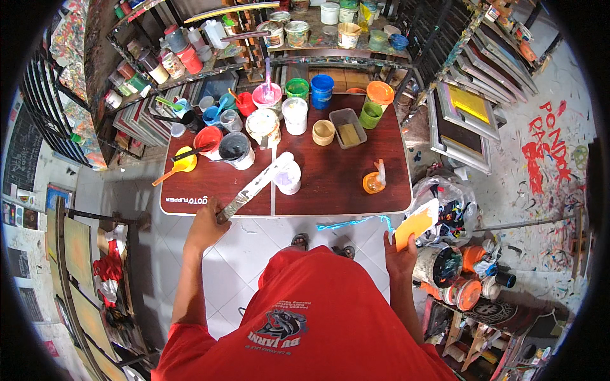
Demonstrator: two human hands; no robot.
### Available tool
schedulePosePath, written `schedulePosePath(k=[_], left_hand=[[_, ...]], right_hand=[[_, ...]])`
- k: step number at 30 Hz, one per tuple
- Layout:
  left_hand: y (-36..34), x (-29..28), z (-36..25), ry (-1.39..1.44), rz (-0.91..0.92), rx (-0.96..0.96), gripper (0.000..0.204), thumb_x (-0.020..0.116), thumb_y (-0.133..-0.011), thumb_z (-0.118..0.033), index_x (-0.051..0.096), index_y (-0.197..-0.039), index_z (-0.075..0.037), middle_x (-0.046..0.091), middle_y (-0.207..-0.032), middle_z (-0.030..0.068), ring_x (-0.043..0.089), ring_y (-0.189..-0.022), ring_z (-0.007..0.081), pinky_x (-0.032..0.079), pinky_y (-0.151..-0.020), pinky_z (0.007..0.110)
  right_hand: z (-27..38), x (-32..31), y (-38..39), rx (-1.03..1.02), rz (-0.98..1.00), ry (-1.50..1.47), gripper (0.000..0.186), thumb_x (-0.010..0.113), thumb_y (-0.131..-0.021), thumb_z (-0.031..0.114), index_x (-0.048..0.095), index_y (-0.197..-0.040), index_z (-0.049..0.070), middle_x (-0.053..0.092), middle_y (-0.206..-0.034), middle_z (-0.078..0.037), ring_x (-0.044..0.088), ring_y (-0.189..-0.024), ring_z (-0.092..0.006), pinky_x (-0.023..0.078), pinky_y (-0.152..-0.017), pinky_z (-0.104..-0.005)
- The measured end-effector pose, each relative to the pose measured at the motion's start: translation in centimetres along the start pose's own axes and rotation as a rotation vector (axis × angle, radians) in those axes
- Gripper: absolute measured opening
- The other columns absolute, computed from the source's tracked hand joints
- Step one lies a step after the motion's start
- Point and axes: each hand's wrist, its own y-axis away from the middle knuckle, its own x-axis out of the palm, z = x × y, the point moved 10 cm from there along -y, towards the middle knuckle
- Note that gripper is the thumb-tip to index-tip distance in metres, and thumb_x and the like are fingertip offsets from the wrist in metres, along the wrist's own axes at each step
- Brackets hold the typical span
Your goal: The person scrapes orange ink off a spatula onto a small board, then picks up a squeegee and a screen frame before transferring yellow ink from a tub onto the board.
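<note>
My left hand (204,227) is closed around the lower end of a long, flat stirring stick (251,189) smeared with white paint. Its far tip reaches over the table, at the rim of a small white tub with pale lilac contents (290,180); I cannot tell whether they touch. In my right hand (400,256), off the table's right front corner, is a flat orange scraper (414,230) with white paint along its upper edge. A white bucket of dark grey paint (236,152) stands beyond the stick, and an orange pot (373,183) sits on the right of the table.
Several paint tubs crowd the back of the dark red table (343,200). A yellow ladle (184,164) lies at its left. Shelves of paint containers (346,38) stand behind. Framed screens (460,127) and a plastic bag of rubbish (448,206) are at the right, a rack (82,247) at the left.
</note>
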Motion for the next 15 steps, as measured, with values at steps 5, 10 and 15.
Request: schedulePosePath(k=[5,10,15], left_hand=[[-1.8,-2.6,0.3,-0.051,0.172,0.013,0.025,0.068,-0.068,-0.004,0.052,-0.088,0.001,0.062,-0.072,0.0148,0.062,-0.064,0.0222,0.045,-0.058,0.035],[-3.7,-2.4,3.6,0.249,0.137,0.020,0.024,0.067,-0.071,0.002,0.052,-0.090,-0.003,0.059,-0.068,0.0034,0.052,-0.058,0.0094,0.041,-0.055,0.027],[-4.6,2.6,3.5,0.559,0.185,0.022,0.022,0.065,-0.078,0.004,0.051,-0.092,-0.005,0.056,-0.073,-0.0029,0.048,-0.062,0.0047,0.038,-0.055,0.021]], right_hand=[[-1.4,-0.3,0.5,-0.050,-0.028,-0.042,0.024,0.056,-0.091,0.027,0.059,-0.112,0.015,0.065,-0.105,0.002,0.060,-0.093,-0.0160,0.038,-0.100,-0.0472],[-2.6,-0.8,1.2,-0.066,-0.012,-0.056,0.023,0.057,-0.091,0.026,0.060,-0.111,0.016,0.065,-0.107,0.002,0.060,-0.095,-0.0152,0.039,-0.099,-0.0461],[-3.1,-1.3,1.9,-0.094,-0.040,-0.009,0.033,0.056,-0.091,0.028,0.050,-0.122,0.017,0.055,-0.120,0.002,0.050,-0.112,-0.0133,0.033,-0.102,-0.0452]])
